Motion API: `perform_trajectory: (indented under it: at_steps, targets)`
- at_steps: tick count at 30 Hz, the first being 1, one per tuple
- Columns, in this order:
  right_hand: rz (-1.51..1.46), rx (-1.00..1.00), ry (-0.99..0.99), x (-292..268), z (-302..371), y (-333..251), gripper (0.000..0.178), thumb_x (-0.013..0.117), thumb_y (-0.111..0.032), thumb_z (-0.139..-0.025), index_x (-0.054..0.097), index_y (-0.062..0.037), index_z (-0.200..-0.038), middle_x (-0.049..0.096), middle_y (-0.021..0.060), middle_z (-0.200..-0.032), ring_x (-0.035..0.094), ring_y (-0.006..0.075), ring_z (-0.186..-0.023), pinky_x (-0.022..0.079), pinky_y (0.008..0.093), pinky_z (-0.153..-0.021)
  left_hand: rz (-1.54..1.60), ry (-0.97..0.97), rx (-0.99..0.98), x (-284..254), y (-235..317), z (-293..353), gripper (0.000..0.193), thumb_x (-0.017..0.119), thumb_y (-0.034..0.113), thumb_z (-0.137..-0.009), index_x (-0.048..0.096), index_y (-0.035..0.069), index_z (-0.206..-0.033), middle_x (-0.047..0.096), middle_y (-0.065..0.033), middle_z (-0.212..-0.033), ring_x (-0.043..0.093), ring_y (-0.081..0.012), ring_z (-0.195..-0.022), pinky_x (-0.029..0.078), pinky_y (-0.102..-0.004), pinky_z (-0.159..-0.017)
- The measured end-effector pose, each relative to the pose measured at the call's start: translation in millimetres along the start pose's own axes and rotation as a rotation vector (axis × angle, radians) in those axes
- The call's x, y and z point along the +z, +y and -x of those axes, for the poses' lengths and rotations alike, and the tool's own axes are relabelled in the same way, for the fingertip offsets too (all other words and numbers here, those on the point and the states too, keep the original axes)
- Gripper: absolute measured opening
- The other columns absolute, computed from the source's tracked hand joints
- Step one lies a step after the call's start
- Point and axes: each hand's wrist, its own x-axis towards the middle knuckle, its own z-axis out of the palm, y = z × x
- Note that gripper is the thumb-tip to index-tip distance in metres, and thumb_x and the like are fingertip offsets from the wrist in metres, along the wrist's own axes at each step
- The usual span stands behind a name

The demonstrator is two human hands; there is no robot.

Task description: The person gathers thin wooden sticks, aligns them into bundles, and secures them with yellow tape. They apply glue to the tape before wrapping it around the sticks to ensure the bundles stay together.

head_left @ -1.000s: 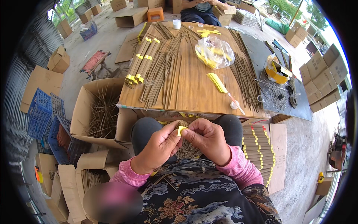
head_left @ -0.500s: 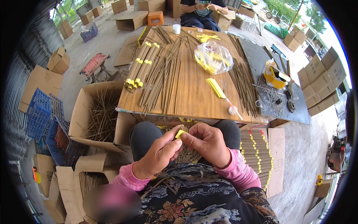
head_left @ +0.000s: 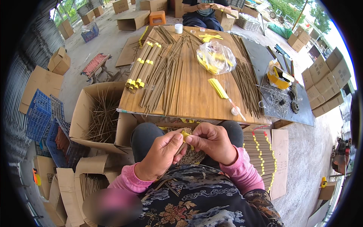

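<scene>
Above my lap, my left hand (head_left: pixel 160 154) is closed around a bundle of thin brown incense sticks (head_left: pixel 180 149), tilted and largely hidden by the fingers. A yellow paper strip (head_left: pixel 185 135) curves around the bundle's upper end. My right hand (head_left: pixel 212 143) pinches that strip between thumb and forefinger, close against the left thumb. Ahead on the wooden table (head_left: pixel 196 99) lies a fanned stack of yellow strips (head_left: pixel 217 88), with a thin brush-like stick (head_left: pixel 237 109) across a small white lid beside it. Finished bundles with yellow bands (head_left: pixel 145 65) are piled at the table's left.
Loose sticks (head_left: pixel 162 85) cover much of the table, near a clear bag of yellow strips (head_left: pixel 216 57). A carton of sticks (head_left: pixel 101 117) stands left of my knees. Banded bundles (head_left: pixel 261 155) lie low on my right. Another person (head_left: pixel 204 13) sits across the table.
The yellow strip, flat and sticking up before, now bends around the bundle's end. My right hand has shifted slightly right, and the left hand has turned, showing more of the sticks.
</scene>
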Motion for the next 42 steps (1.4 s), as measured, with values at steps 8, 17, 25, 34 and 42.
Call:
perform_trajectory:
  at_steps: [8,17,25,34,42]
  targets:
    - [0.019,-0.095,0.002,-4.0,-2.5,7.9,0.022,0.066,-0.017,-0.079,0.051,-0.0013,-0.073,0.05,0.002,-0.058,0.044,0.0047,-0.055,0.038,0.021,-0.047,0.016,-0.003,-0.016,1.2,0.4,-2.5,0.034,0.036,0.032,-0.094,0.05,0.002,-0.101,0.049,-0.0028,-0.072,0.04,-0.0045,-0.055,0.034,-0.0164,-0.048]
    - [0.362,-0.085,0.16,1.5,4.4,-6.5,0.019,0.067,-0.018,-0.076,0.059,-0.0004,-0.078,0.055,0.0115,-0.064,0.053,0.0216,-0.057,0.043,0.0297,-0.053,-0.257,0.138,0.142,5.4,-15.9,-3.7,0.04,0.034,0.026,-0.096,0.04,0.0,-0.125,0.046,-0.0002,-0.069,0.039,-0.0035,-0.055,0.033,-0.0165,-0.048]
    - [0.038,-0.098,0.016,6.5,10.1,-7.3,0.018,0.054,-0.014,-0.087,0.055,0.0042,-0.089,0.059,0.01,-0.073,0.059,0.0176,-0.065,0.045,0.0261,-0.061,-0.351,0.12,0.249,13.3,-15.1,-1.5,0.041,0.034,0.022,-0.096,0.034,-0.003,-0.129,0.044,0.0017,-0.066,0.037,-0.0032,-0.054,0.031,-0.0167,-0.048]
    - [-0.569,-0.159,-0.351,-3.1,9.8,21.0,0.02,0.047,-0.011,-0.09,0.045,0.004,-0.103,0.055,0.0089,-0.091,0.062,0.0175,-0.076,0.049,0.0267,-0.07,-0.041,-0.134,0.163,11.8,-10.9,2.2,0.053,0.036,0.023,-0.095,0.012,0.005,-0.138,0.046,-0.0015,-0.075,0.038,-0.0051,-0.056,0.035,-0.0171,-0.049]
    - [-0.397,-0.198,-0.448,-21.3,6.4,16.4,0.023,0.055,-0.01,-0.086,0.049,0.0023,-0.104,0.053,0.0068,-0.093,0.057,0.0156,-0.084,0.046,0.0272,-0.073,0.184,-0.25,0.009,8.0,-13.4,0.4,0.072,0.045,0.026,-0.092,-0.009,0.016,-0.138,0.049,-0.0068,-0.08,0.043,-0.0077,-0.057,0.037,-0.0174,-0.049]
